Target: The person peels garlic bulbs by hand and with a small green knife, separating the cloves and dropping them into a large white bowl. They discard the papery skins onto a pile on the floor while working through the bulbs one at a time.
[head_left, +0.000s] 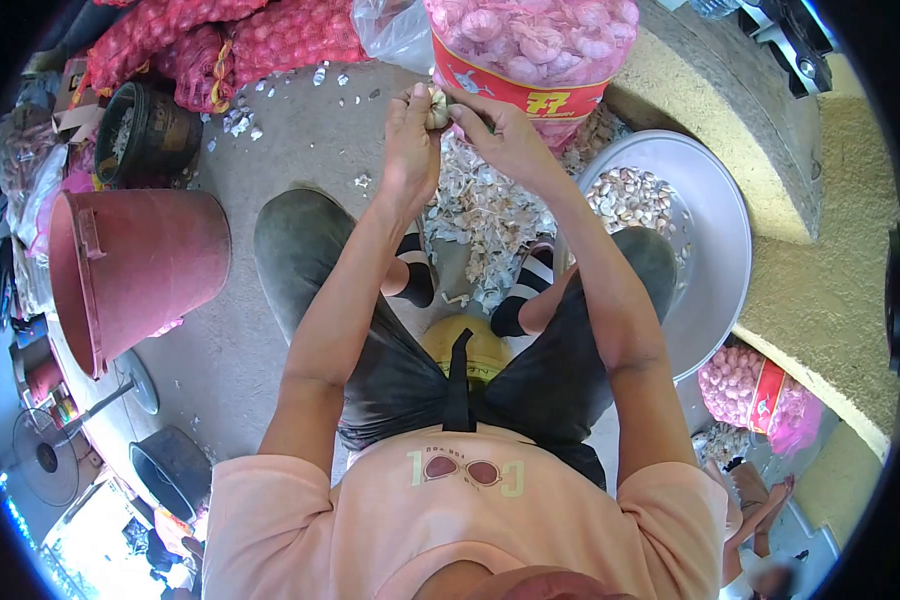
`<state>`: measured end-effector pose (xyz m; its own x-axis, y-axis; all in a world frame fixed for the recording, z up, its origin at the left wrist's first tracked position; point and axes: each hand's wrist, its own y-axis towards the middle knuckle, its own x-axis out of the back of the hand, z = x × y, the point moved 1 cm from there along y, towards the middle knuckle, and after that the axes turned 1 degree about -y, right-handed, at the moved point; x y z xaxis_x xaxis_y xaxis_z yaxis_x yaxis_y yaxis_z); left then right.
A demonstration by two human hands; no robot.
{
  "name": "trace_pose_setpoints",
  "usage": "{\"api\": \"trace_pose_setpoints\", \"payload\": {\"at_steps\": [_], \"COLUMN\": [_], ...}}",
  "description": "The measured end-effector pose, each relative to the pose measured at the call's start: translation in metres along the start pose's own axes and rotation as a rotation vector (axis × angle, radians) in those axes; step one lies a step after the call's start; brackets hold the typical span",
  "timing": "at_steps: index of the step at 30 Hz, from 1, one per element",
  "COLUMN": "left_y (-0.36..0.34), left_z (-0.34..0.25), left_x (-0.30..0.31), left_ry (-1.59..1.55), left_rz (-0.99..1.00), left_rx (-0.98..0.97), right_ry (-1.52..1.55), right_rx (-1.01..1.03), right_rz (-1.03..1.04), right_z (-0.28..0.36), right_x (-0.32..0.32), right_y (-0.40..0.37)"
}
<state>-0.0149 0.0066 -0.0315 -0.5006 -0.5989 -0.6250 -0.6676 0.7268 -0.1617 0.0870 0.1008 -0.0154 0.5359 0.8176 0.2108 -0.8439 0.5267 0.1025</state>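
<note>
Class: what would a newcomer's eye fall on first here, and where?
The left hand and right hand grip a garlic bulb together at top centre. Just beyond them stands a pink mesh sack full of garlic, with a pile of papery skins on the floor below. A metal basin holding cloves lies at right, a pink bucket on its side at left.

My fingers cover most of the garlic bulb (437,108) pinched between my left hand (408,145) and right hand (505,135), the net sack (530,45) runs off the top edge, and my right forearm hides the metal basin's (718,235) near rim.
</note>
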Motion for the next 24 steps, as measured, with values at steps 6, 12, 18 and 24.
{"api": "trace_pose_setpoints", "payload": {"at_steps": [6, 12, 18, 24], "left_y": [-0.001, -0.003, -0.002, 0.001], "left_z": [-0.004, -0.006, -0.001, 0.007], "left_x": [0.0, -0.005, -0.003, 0.005], "left_ry": [-0.026, 0.027, 0.008, -0.071], "left_rz": [-0.033, -0.036, -0.037, 0.024], "left_rx": [0.004, -0.001, 0.001, 0.007], "right_ry": [0.019, -0.057, -0.183, -0.013], "right_rx": [0.042, 0.124, 0.062, 0.04], "right_rz": [0.143, 0.124, 0.038, -0.113], "right_z": [-0.001, 0.001, 0.009, -0.002], "right_x": [0.003, 0.005, 0.0, -0.009], "right_y": [-0.001, -0.001, -0.003, -0.001]}}
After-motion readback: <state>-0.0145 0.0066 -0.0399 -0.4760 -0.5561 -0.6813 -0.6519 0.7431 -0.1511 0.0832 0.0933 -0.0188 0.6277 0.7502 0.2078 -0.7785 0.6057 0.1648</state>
